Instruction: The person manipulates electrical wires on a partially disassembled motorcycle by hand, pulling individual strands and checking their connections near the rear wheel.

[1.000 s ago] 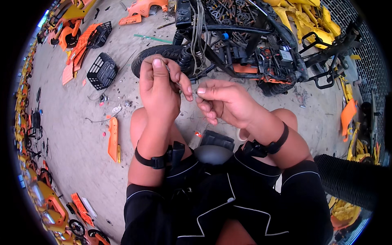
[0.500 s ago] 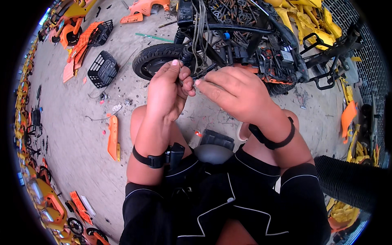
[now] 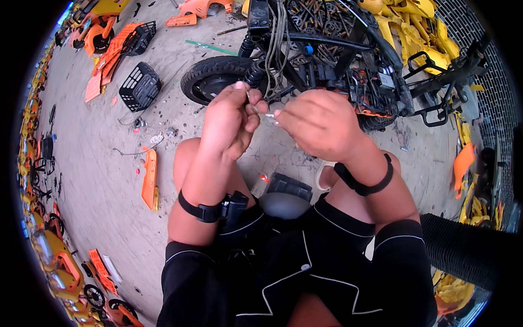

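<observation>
Both hands are raised in front of a partly stripped black scooter frame (image 3: pixel 316 38). My left hand (image 3: pixel 226 122) is closed, thumb and fingers pinching a thin, pale strand that looks like a wire. Between the hands shows a small, whitish, slender piece (image 3: pixel 269 115), too small to name. My right hand (image 3: pixel 324 125) is closed at the other end of it, thumb and forefinger pressed together. Grey cables (image 3: pixel 278 49) hang from the frame just beyond my fingers. Behind my left hand stands the black-tyred wheel (image 3: pixel 199 79).
Yellow panels (image 3: pixel 419 22) are heaped at the far right. On the concrete floor (image 3: pixel 92 185) lie a black basket (image 3: pixel 140 87), an orange strip (image 3: pixel 149 180) and a green strip (image 3: pixel 211 47). A dark tray (image 3: pixel 291 185) sits between my feet. A ribbed black object (image 3: pixel 457 245) is at my right.
The hands have drawn slightly apart, so more of the pale piece shows between them. The whole scene has shifted a little to the right in view.
</observation>
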### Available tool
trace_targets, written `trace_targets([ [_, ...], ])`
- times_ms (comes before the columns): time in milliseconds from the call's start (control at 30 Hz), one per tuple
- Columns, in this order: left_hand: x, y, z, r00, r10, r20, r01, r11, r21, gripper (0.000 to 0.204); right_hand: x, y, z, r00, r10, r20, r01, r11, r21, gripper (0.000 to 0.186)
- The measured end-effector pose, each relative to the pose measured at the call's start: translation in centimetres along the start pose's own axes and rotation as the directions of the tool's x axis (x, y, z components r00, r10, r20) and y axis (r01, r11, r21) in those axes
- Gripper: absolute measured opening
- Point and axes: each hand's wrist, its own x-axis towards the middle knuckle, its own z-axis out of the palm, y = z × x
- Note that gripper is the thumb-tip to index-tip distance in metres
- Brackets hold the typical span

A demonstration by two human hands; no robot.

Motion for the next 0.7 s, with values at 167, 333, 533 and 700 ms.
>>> trace_targets([
  [167,-0.6,-0.3,1.0,0.931,0.363,0.033,-0.364,0.931,0.008,0.020,0.0,-2.1,0.8,0.645,0.698,0.310,-0.691,0.360,0.627,0.009],
  [333,-0.2,-0.3,0.9,0.774,0.586,0.240,-0.584,0.807,-0.087,0.015,0.4,-2.0,0.9,0.366,0.521,0.771,-0.287,-0.725,0.626,0.020],
  [533,-1.2,0.1,1.6,0.338,0.516,0.787,-0.929,0.318,0.190,0.008,-1.4,1.9,0.6,0.341,0.121,0.932,-0.308,-0.923,0.233,0.016],
  [700,-4.1,-1.6,2.9,0.293,-0.032,0.956,-0.946,0.134,0.294,0.017,-1.0,2.5,-0.2,0.152,0.132,0.980,-0.672,-0.713,0.200,0.019],
])
